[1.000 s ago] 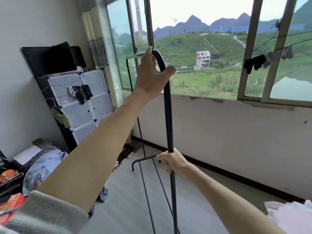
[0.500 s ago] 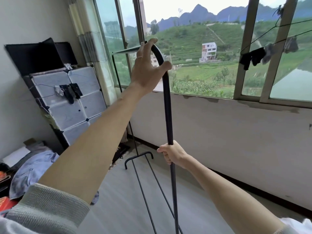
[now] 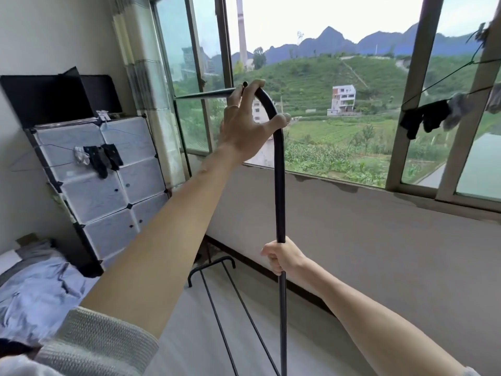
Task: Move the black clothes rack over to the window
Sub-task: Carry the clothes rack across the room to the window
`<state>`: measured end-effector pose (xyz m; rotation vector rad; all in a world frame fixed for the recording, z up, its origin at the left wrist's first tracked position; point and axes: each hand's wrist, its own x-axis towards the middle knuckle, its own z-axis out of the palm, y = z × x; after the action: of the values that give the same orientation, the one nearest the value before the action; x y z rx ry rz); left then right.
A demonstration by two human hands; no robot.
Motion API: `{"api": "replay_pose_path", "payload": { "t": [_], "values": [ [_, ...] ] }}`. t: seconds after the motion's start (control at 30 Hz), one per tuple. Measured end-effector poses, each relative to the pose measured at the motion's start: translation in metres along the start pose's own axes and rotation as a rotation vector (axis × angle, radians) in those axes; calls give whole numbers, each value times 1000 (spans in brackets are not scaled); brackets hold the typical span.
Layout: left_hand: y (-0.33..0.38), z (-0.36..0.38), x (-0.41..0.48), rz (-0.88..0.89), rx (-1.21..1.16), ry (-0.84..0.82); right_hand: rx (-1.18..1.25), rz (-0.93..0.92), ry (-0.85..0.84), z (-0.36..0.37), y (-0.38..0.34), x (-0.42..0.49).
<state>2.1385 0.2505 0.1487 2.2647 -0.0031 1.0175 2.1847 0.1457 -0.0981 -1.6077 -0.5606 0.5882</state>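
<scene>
Hands are gripping the black clothes rack [image 3: 280,185] in the head view: left hand [image 3: 249,123] curling over its top bend at 12 o'clock, right hand [image 3: 282,256] clenching the upright below. Rack is standing beside the window [image 3: 325,104] wall; the move looks nearly finished, with only setting down and letting go remaining.

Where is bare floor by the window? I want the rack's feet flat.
Free: the pale floor between the clothes rack and the wall under the window. Crowded: left, by the cube cabinet and heaped blue clothes.
</scene>
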Motion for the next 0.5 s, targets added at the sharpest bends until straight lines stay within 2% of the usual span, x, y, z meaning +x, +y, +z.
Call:
{"api": "replay_pose_path", "payload": {
  "t": [0.5],
  "values": [
    [-34,117,109,-27,-68,62,1,-41,28,-110,9,125]
  ]
}}
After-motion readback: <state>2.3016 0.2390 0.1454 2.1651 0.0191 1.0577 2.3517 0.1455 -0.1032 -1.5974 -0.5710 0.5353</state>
